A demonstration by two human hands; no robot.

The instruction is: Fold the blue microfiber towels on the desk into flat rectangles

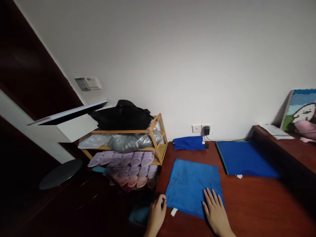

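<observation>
A light blue cloth [192, 181] is spread flat on the reddish-brown tabletop [261, 204], with a white tag sticking out at its near edge. At the cloth's near left corner, my left hand [157, 212] is closed, thumb and finger pinching the edge. My right hand [215, 210] lies palm down with its fingers spread on the right part of the cloth. Behind it on the right, a darker blue cloth [247, 158] with a green edge lies flat. A folded blue cloth [189, 143] rests against the wall.
Left of the table stands a wooden rack [158, 131] bearing several pairs of slippers [133, 159], plastic-wrapped items and a black bag [123, 115]. A round stool [61, 174] is at the lower left. A black plug [206, 130] sits in the wall socket. A raised ledge [283, 148] runs along the right.
</observation>
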